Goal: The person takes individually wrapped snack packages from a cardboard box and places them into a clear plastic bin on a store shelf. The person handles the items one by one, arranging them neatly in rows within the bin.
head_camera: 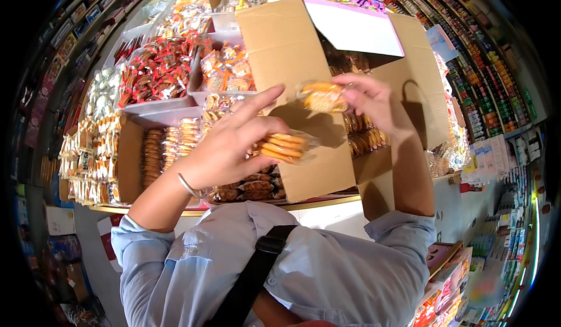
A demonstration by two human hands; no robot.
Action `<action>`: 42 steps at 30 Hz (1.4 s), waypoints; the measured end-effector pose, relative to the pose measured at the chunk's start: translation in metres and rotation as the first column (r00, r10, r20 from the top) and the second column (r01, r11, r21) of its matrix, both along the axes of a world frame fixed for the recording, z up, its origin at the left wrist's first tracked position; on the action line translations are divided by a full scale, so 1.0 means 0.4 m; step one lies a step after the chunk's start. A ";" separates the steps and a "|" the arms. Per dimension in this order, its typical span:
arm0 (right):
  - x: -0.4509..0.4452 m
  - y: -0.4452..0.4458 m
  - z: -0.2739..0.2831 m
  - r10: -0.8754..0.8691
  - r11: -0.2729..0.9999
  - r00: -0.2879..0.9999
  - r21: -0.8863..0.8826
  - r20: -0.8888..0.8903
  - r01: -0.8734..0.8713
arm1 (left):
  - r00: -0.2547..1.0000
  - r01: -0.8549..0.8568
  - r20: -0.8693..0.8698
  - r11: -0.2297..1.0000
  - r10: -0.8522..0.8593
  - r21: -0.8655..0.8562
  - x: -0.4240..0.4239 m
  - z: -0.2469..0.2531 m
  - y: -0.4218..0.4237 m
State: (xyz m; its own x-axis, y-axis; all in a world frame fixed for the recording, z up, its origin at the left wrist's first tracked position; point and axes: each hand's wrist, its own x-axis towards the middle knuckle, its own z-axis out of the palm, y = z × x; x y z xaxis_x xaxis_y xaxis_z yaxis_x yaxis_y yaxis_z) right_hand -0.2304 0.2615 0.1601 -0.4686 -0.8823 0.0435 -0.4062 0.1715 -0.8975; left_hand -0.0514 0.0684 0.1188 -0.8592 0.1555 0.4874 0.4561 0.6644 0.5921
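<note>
My left hand, with a bangle at the wrist, holds a clear packet of stacked round biscuits between thumb and fingers. My right hand grips the edge of another clear packet of biscuits, its pale topping facing up. Both packets are over the wide flap of an open cardboard box. Inside that box, more wrapped biscuits lie in rows below my right hand. A white sheet with a pink edge covers the box's far part, hiding some contents.
Plastic bins hold red-wrapped snacks and orange-and-clear packets. Upright biscuit packets stand in a container at the left, beside white-wrapped snacks. A yellow-edged counter runs before me. Stocked shelves curve along the right.
</note>
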 end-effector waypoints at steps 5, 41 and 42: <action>0.113 -0.072 -0.012 0.185 0.956 0.696 -0.038 -0.694 -0.292 | 0.996 -0.087 -0.049 0.978 0.079 -0.191 0.009 0.012 -0.001; -0.489 -0.285 -0.380 -0.286 0.648 0.573 0.286 -0.768 0.706 | 0.958 -0.285 0.050 0.952 0.281 0.113 0.036 -0.090 -0.067; -0.489 -0.288 -0.378 -0.296 0.649 0.570 0.276 -0.767 0.709 | 0.959 -0.282 0.076 0.951 0.274 0.128 0.039 -0.092 -0.068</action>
State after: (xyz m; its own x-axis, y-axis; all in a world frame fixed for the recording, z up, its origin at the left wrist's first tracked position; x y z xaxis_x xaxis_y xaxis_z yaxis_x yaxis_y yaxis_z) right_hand -0.4259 0.1462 0.0088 -0.8744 -0.4644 0.1406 -0.4830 0.8607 -0.1611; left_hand -0.0358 0.0410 0.0821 -0.8854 -0.1583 0.4370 0.2279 0.6715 0.7051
